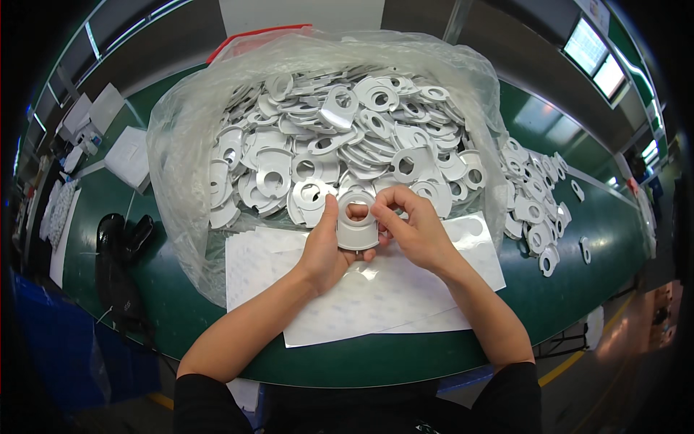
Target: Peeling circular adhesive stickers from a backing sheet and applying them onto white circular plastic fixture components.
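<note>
My left hand (323, 246) holds a white plastic part (358, 234), rounded at the top with a large round hole, its thumb along the left edge and its fingers underneath. The thumb and forefinger of my right hand (416, 230) are pinched together at the part's upper right rim. Whether a thin film or sticker is between them is too small to tell. Below both hands lie white sheets (376, 304), some glossy, overlapping on the table. Right behind the held part, many similar white parts (307, 170) are heaped in a large clear plastic bag (181, 166).
A second pile of white parts (535, 195) spreads over the green table (578, 289) to the right, with a few loose rings beside it. At left lie a black glossy object (116, 267) and a white box (128, 155). A red edge (256, 33) shows behind the bag.
</note>
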